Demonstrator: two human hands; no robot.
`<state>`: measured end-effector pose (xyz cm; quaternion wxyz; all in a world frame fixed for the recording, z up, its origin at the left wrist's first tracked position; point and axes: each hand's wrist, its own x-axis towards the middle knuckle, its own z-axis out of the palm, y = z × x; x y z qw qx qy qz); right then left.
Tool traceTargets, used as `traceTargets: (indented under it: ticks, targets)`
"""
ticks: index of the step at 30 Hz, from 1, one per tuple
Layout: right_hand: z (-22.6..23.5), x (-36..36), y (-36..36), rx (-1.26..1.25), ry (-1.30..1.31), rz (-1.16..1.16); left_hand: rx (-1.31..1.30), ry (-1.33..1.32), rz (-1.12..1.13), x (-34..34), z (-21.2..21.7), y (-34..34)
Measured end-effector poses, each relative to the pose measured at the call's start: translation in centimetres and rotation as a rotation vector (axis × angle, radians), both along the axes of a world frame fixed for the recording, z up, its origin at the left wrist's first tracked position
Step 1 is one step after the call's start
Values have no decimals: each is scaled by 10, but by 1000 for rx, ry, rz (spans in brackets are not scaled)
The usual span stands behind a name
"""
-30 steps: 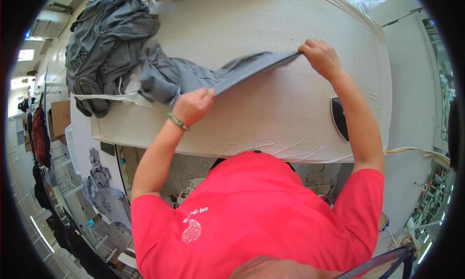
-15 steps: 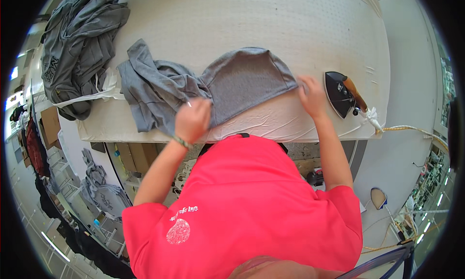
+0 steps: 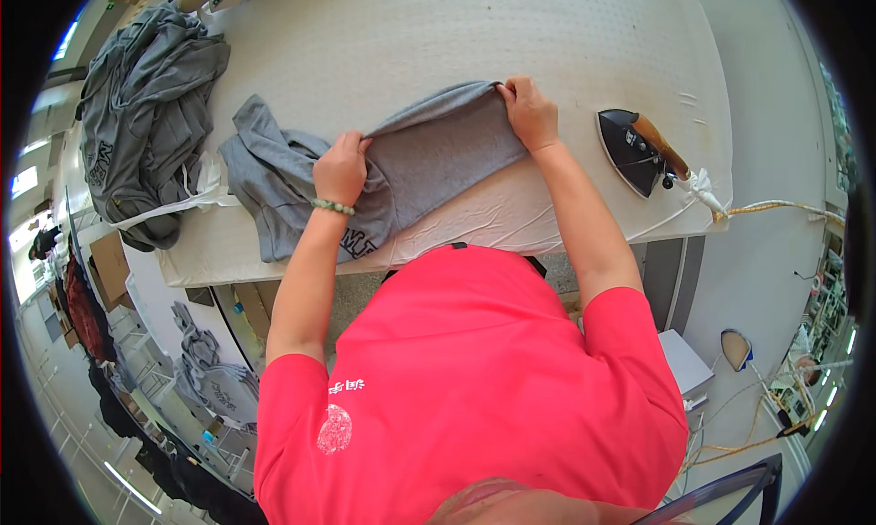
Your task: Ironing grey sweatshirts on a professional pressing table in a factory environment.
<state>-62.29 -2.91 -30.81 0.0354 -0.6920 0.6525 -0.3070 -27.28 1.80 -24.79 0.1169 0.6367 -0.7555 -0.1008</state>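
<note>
A grey garment [image 3: 447,151] lies on the cloth-covered table, its left part bunched in folds and its right part stretched out nearly flat. My left hand [image 3: 341,167], with a bead bracelet at the wrist, is closed on the garment's far edge near the middle. At the far right corner of the same piece, my right hand [image 3: 531,114] pinches the fabric. Between the two hands the far edge runs taut. Dark lettering shows on the near edge of the folded part. To the right of my right hand rests a black iron [image 3: 631,153] with a wooden handle.
A heap of grey garments [image 3: 146,124] lies at the table's left end. The pale table cover [image 3: 602,32] is wrinkled along the near edge. From the iron, a wrapped cord [image 3: 785,207] runs off to the right. More grey clothes [image 3: 214,379] hang or lie lower left.
Both hands have moved away from my body to the garment's far edge. My right hand now grips the far corner, and the stretched part is straighter. Lettering has come into sight.
</note>
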Motion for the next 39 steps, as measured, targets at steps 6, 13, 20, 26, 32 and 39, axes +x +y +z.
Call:
traceTargets:
  ticks: [6, 13, 20, 26, 32, 39]
  targets:
    - [10, -8, 8, 38, -46, -5, -315, -92, -122, -2, -10, -5]
    - [33, -57, 58, 738, -286, -24, -64, 262, -564, -41, 4, 94]
    - [35, -69, 63, 827, -525, 12, 20, 95, -424, -17, -4, 108]
    - [58, -42, 73, 744, -218, -124, -9, 55, -374, -24, -1, 109]
    - [56, -16, 96, 21, 10, 227, -37, 187, -89, -36, -15, 107]
    - [42, -32, 97, 7, 70, 353, -158, 96, -134, -36, -8, 131]
